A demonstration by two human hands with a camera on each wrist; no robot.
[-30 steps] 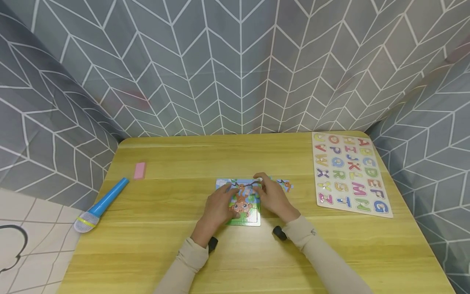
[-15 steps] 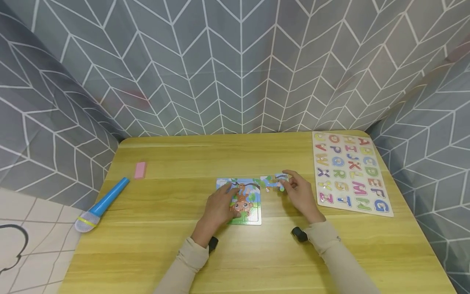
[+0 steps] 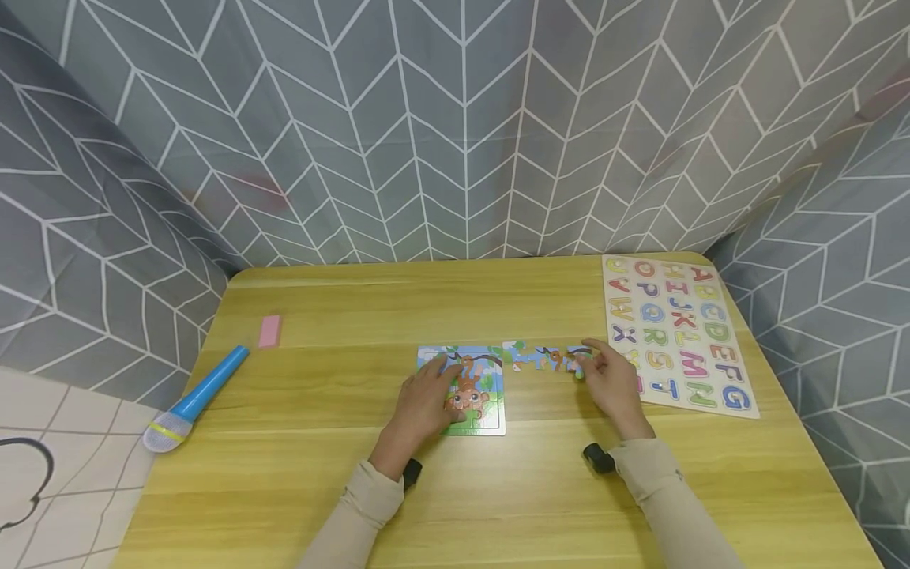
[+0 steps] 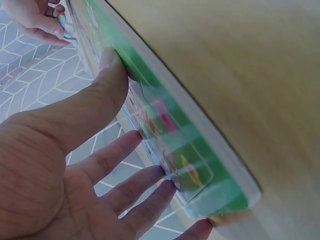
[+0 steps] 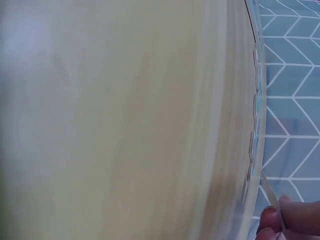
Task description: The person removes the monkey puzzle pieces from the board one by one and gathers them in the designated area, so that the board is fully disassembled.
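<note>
A square monkey jigsaw puzzle [image 3: 490, 407] lies mid-table in the head view. My left hand [image 3: 419, 399] rests over its left side, fingers spread; in the left wrist view its thumb [image 4: 112, 70] touches the puzzle's green face and the fingertips lie along the surface. Right of the puzzle, my right hand [image 3: 613, 387] pinches a jigsaw piece [image 3: 578, 352] showing a dark branch. The right wrist view catches that thin piece [image 5: 271, 192] edge-on between thumb and finger. Between puzzle and right hand lie loose jigsaw pieces, one with leaves [image 3: 517, 356], one with brown [image 3: 549, 360].
A wooden alphabet board [image 3: 675, 340] with coloured letters lies at the right, close to my right hand. On the left are a blue toy microphone [image 3: 202, 395] and a pink block [image 3: 270, 331]. Grey patterned curtain [image 3: 462, 158] hangs behind the table's far edge.
My right hand has moved from the puzzle's upper right corner to the right, past the loose pieces, with a jigsaw piece in its fingers. My left hand stays in place.
</note>
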